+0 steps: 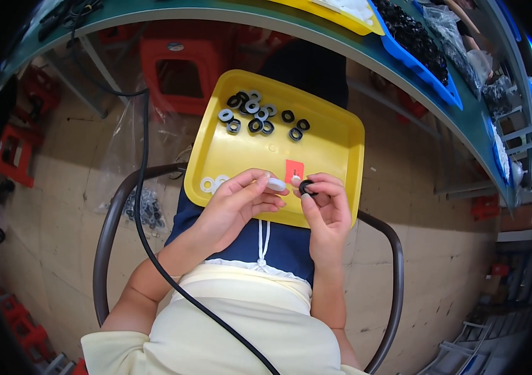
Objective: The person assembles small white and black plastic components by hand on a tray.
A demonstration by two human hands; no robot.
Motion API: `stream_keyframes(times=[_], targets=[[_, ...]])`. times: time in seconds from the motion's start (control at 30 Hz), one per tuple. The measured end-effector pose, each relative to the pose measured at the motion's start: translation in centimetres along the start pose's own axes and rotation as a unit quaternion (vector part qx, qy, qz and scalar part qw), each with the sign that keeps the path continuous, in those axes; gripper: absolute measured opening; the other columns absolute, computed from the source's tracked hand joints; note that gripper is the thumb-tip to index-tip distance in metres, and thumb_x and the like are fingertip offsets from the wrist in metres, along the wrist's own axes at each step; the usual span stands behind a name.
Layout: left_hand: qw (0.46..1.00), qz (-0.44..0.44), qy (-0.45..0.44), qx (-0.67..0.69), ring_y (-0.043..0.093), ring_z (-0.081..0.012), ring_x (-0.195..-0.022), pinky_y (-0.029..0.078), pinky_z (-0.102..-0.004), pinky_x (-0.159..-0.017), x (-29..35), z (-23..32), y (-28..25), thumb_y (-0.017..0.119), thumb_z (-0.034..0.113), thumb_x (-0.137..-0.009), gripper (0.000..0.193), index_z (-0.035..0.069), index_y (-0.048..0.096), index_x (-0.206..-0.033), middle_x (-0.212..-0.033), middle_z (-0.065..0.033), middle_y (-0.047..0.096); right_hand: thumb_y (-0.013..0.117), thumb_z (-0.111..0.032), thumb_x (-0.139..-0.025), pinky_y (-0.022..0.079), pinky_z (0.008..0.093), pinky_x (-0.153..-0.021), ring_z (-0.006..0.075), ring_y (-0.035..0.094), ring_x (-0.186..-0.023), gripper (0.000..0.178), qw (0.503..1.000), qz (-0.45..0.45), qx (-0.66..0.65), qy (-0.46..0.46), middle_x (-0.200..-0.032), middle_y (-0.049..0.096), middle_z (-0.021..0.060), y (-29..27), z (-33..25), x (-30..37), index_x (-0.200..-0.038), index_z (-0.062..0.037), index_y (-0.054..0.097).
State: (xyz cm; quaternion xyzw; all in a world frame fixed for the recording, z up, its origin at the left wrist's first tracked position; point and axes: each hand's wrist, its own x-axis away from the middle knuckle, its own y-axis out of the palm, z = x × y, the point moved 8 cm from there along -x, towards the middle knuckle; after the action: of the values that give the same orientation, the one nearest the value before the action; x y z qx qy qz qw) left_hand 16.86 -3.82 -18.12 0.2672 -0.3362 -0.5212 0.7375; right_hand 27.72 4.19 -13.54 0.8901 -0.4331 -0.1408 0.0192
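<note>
A yellow tray (pixel 228 144) rests on my lap, and both hands are raised over its near part. Between the thumb and fingers of my left hand (pixel 238 200) is a white ring (pixel 276 184), seen nearly edge-on. My right hand (pixel 328 215) pinches a black ring (pixel 306 187) close beside it; the two rings are apart. Several black and grey rings (pixel 255 125) lie loose at the tray's far side. A few white rings (pixel 207 184) sit at its near left, partly hidden by my left hand. A red label (pixel 294 167) lies behind my fingers.
A green workbench (pixel 466 134) curves across the far side, bearing a yellow bin (pixel 366 26) and a blue bin of black parts (pixel 412 50). A black cable (pixel 145 156) hangs down across my left arm. Left of the chair (pixel 106 250), a clear bag of small parts (pixel 147 209) lies on the floor.
</note>
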Motion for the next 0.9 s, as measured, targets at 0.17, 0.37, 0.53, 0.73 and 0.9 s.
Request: stream_keyframes(times=[0.17, 0.37, 0.53, 0.73, 0.9], targets=[[0.999, 0.012, -0.024, -0.035, 0.063, -0.0149, -0.095, 0.051, -0.0243, -0.077, 0.5, -0.4, -0.2, 0.05, 0.029, -0.097, 0.028, 0.002, 0.056, -0.104, -0.098, -0.0095, 0.065, 0.065, 0.009, -0.079, 0.05, 0.0325, -0.087, 0.0269, 0.061, -0.103, 0.023, 0.99, -0.002, 0.092, -0.105, -0.113, 0.05, 0.0143, 0.7, -1.4, 0.9, -0.098, 0.0007, 0.055], [0.996, 0.047, -0.006, -0.072, 0.06, -0.0085, -0.085, 0.049, -0.0231, -0.074, 1.0, -0.6, 0.3, 0.052, 0.033, -0.096, 0.031, 0.002, 0.061, -0.093, -0.087, -0.0038, 0.064, 0.071, 0.008, -0.072, 0.05, 0.0338, -0.084, 0.0288, 0.063, -0.097, 0.02, 0.971, -0.048, 0.153, -0.178, -0.107, 0.062, 0.0175, 1.7, -2.2, 1.3, -0.087, -0.0022, 0.062], [0.999, -0.012, -0.036, 0.039, 0.057, -0.009, -0.081, 0.047, -0.0242, -0.078, 1.3, -0.8, 2.1, 0.055, 0.025, -0.096, 0.025, 0.001, 0.063, -0.097, -0.089, -0.0016, 0.061, 0.071, 0.007, -0.074, 0.049, 0.0325, -0.084, 0.0271, 0.061, -0.1, 0.019, 0.973, -0.039, 0.145, -0.176, -0.112, 0.061, 0.0187, 0.9, -1.6, 1.5, -0.09, -0.0016, 0.065], [0.996, -0.037, 0.04, -0.07, 0.056, -0.0114, -0.079, 0.046, -0.0243, -0.074, 1.7, -0.1, 2.0, 0.059, 0.012, -0.092, 0.016, -0.002, 0.063, -0.097, -0.085, -0.003, 0.057, 0.069, 0.009, -0.074, 0.047, 0.0354, -0.088, 0.028, 0.06, -0.101, 0.02, 0.984, -0.027, 0.073, -0.158, -0.111, 0.06, 0.0195, 0.1, -1.3, 1.6, -0.09, -0.0015, 0.066], [0.997, -0.033, 0.049, -0.054, 0.056, -0.0114, -0.076, 0.046, -0.0238, -0.072, 1.8, -0.3, 2.0, 0.059, 0.011, -0.092, 0.015, -0.003, 0.063, -0.095, -0.083, -0.0027, 0.055, 0.07, 0.011, -0.071, 0.046, 0.0362, -0.088, 0.0279, 0.06, -0.1, 0.022, 0.981, -0.027, 0.078, -0.174, -0.109, 0.061, 0.018, 0.0, -1.4, 1.9, -0.088, -0.002, 0.067]])
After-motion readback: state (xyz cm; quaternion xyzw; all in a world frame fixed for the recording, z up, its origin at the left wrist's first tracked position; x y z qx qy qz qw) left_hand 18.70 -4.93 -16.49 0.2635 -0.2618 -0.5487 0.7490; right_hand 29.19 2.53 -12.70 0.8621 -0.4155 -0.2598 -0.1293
